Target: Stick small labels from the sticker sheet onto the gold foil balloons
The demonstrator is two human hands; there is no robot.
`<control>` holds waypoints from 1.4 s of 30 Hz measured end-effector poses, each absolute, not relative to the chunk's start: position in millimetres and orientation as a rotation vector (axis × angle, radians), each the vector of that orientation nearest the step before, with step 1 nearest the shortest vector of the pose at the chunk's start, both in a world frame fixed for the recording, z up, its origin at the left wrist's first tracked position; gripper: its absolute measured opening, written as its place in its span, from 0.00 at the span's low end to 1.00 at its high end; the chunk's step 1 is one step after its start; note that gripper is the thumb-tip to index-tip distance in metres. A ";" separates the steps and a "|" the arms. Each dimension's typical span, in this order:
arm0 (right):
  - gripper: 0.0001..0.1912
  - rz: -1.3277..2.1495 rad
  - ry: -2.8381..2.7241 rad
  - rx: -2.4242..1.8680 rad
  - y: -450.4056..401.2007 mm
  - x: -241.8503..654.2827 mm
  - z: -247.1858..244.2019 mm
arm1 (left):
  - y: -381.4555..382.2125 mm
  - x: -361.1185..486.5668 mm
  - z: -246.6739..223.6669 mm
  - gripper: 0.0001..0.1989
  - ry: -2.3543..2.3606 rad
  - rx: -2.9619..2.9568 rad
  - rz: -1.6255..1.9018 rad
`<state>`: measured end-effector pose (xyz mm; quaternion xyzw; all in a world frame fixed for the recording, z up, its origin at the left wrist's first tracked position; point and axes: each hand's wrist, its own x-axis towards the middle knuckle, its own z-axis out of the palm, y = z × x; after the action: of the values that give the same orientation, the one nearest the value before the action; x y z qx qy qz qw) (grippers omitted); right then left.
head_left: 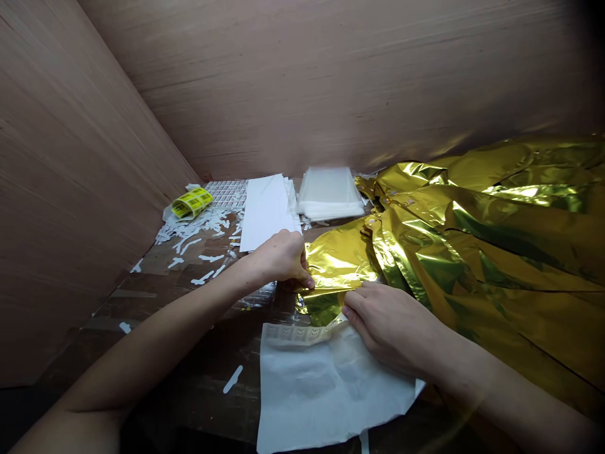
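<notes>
My left hand [286, 258] is closed, its thumb and fingers pinching the left edge of a shiny gold foil piece [338, 255] that lies flat. Opposite it, my right hand [382, 315] is closed with fingertips pressed together at the foil's near edge. Beneath the right hand lies a white sheet [326, 384] with a strip of faint printed marks along its upper edge; whether the fingers also grip that sheet I cannot tell. A large pile of gold foil pieces [496, 252] spreads to the right, with small round tabs at its left ends.
Behind my left hand are white papers [265, 208] and a stack of clear plastic sleeves [328, 192]. A yellow label roll [192, 202], a printed sticker sheet [229, 194] and scattered white strips [203, 224] lie left. Wooden walls [302, 82] stand behind and left.
</notes>
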<state>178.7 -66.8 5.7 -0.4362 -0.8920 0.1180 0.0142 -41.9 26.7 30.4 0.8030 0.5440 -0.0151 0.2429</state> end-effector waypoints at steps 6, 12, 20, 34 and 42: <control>0.16 0.355 -2.775 -1.357 -67.7 179.4 3.7 | 39.5 -53.7 22.4 0.21 1.408 2.016 -0.065; 0.16 0.316 -2.782 -1.344 -67.7 178.1 2.8 | 42.7 -61.4 20.3 0.18 1.374 2.049 -0.011; 0.17 0.156 -2.629 -1.335 -66.4 182.2 9.2 | 2.2 -55.2 48.4 0.24 1.057 1.928 0.242; 0.14 -0.075 -2.457 -1.130 -86.5 192.0 56.0 | -19.9 -105.4 50.5 0.15 1.173 1.891 0.685; 0.18 -0.284 -2.769 -0.767 -118.8 171.9 -25.0 | 16.8 -141.3 32.5 0.23 1.207 1.218 1.510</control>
<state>171.9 -118.8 -25.0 -0.2636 -0.9513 -0.0975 0.1269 -141.3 16.8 32.5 0.4849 0.4806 0.6012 0.4153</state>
